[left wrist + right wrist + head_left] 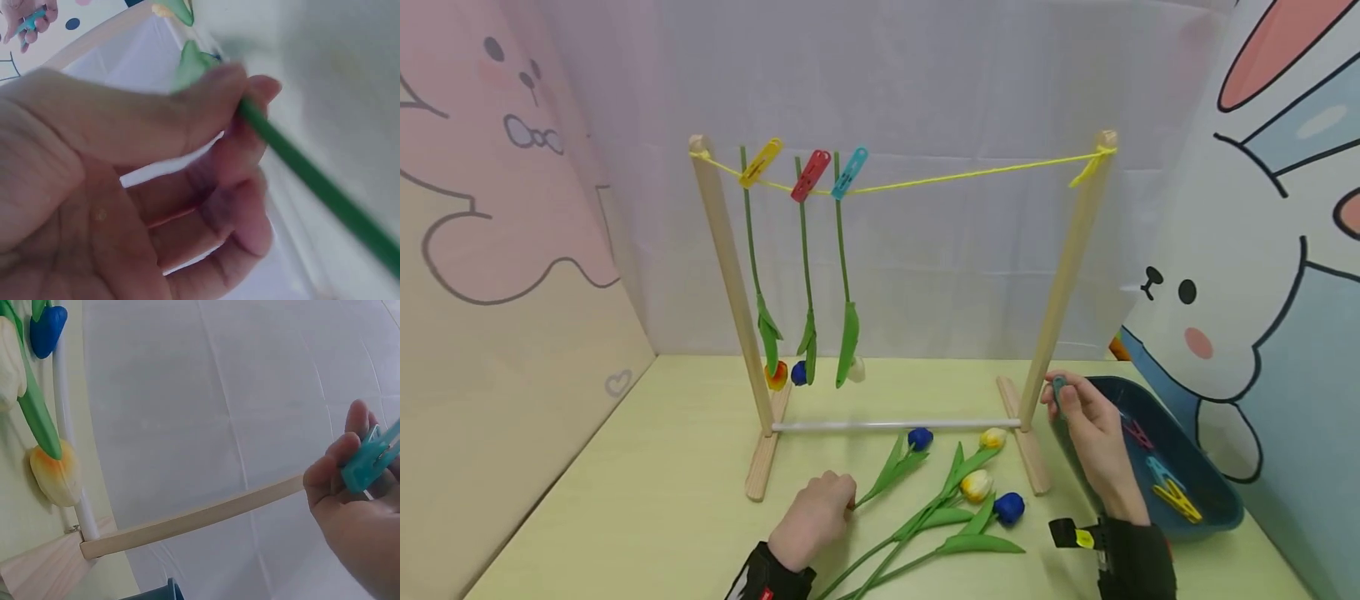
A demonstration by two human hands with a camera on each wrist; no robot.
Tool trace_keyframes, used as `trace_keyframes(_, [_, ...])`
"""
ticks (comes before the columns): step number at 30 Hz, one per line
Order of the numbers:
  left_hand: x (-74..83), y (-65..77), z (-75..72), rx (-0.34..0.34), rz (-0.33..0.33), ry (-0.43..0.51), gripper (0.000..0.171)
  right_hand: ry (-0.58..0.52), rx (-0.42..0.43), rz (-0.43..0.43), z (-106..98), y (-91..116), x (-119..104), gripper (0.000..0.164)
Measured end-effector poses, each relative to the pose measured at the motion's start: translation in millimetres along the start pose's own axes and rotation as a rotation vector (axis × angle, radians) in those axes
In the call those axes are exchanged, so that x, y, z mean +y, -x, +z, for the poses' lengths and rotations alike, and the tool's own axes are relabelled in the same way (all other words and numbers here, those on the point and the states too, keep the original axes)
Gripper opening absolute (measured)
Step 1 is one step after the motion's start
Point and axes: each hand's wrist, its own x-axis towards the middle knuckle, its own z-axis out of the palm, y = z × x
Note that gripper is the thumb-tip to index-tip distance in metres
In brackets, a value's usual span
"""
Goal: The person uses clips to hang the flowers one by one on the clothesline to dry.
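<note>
Now the left hand (815,521) pinches a stem (312,181) running diagonally, bloom hidden; right hand (1093,433) grips a teal peg (369,459), half-covered.

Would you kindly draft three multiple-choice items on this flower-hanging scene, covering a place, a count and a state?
1. Where do the spare pegs lie?
A. in the blue tray
B. on the string
C. under the rack

2. How many flowers hang from the string?
A. one
B. three
C. five

3. What does the left hand do?
A. lies flat
B. holds a peg
C. pinches a green stem

Answers:
1 A: the spare pegs lie in the blue tray.
2 B: three pegs on the string each hold one.
3 C: the left hand pinches the green stem; the right hand holds a teal peg.
</note>
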Motion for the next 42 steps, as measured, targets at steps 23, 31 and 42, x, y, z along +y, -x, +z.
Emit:
trace_keyframes(23, [20.9, -2.2, -23.9, 0.383, -0.04, -0.1, 0.009, 0.111, 0.156, 0.089, 2, 0, -10, 0.025])
trace_keyframes(31, [23.2, -3.9, -25.6, 0.508, -0.023, -0.134, 0.01, 0.132, 0.164, 0.146, 2, -1, -11, 0.027])
trace_keyframes(42, [19.1, -7.4, -31.2, 0.571, -0.001, 0.258, 0.006, 0.153, 0.149, 0.185, 1, -1, -11, 0.027])
